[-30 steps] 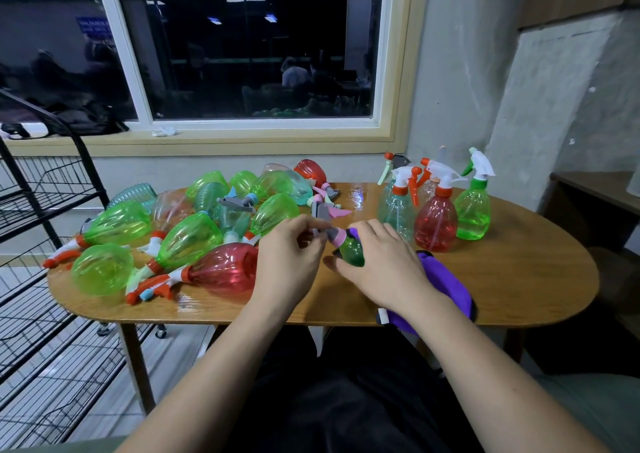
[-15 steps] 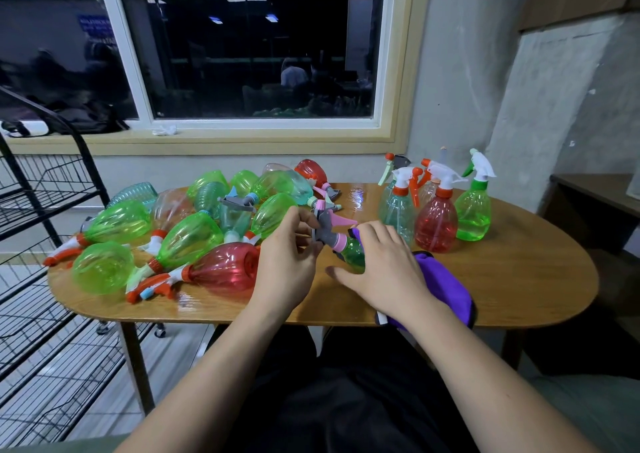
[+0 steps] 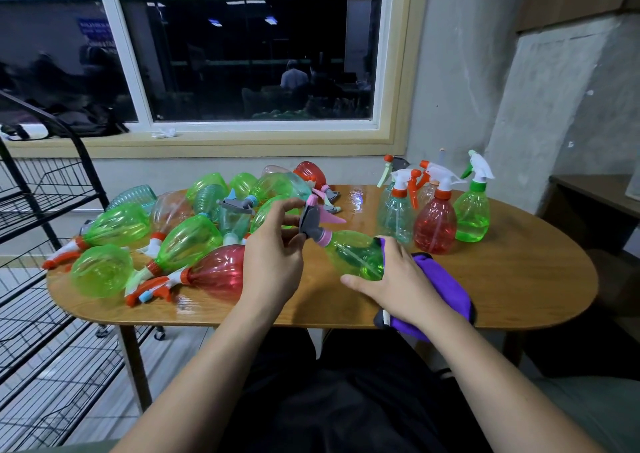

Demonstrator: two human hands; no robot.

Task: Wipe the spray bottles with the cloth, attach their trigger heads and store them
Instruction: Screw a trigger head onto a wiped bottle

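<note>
Head view, the only one.

Change: half a second ago the green bottle (image 3: 356, 255) was nearly buried under my right hand (image 3: 398, 279). Now that hand has slid back to the bottle's base. Most of the body shows, lying on its side at mid-frame with the neck pointing up-left. The trigger head (image 3: 313, 222) has come up off the table (image 3: 519, 279), nozzle uppermost.

Reading: the head looks seated on the neck, pink collar against the shoulder. I judge this is the screwing-on step, nearly finished. Whether the thread is fully tight cannot be seen.

Fingers: my left hand (image 3: 273, 252) pinches the trigger head, thumb on the near side, fingers curled behind it. My right hand is wrapped round the bottle's base, thumb stretched along the near side. The purple cloth (image 3: 446, 286) lies under that wrist. An edge of it peeks out by my fingertips, so it may be pressed against the bottle.

Materials: thin translucent plastic, ribbed and bulbous. It should flex if squeezed. The head is hard grey plastic with a pink lever. The cloth is soft and bunched. The tabletop is glossy wood, oval.

Elsewhere: three upright bottles (image 3: 434, 226) with heads fitted stand at right of centre. A heap of bottles (image 3: 187, 241) lies at left of centre. A black wire rack (image 3: 52, 210) stands at the left edge.
</note>
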